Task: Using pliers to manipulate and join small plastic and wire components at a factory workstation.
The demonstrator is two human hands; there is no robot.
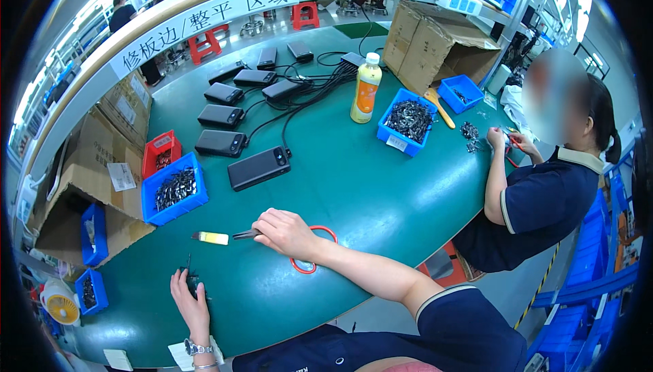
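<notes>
My right hand (284, 231) is closed around a pair of scissors with red loop handles (331, 230). Their short dark blades (245, 234) point left, just above the green table. Lower left, my left hand (190, 302) lies on the table with its fingers stretched and the thumb apart. Against its fingers is a small cluster of dark metal pieces (192, 281), partly hidden by the hand. A yellow-and-white stick-shaped item with a dark end (212, 238), perhaps a utility knife or lighter, lies between the blades and the blue bin.
A blue bin of dark parts (175, 190) and a red bin (162, 154) stand left, beside cardboard boxes. Cabled black power banks (258, 168), a drink bottle (366, 89) and another blue bin (408, 123) sit farther back. At right, a co-worker (544, 188) handles a red-handled tool.
</notes>
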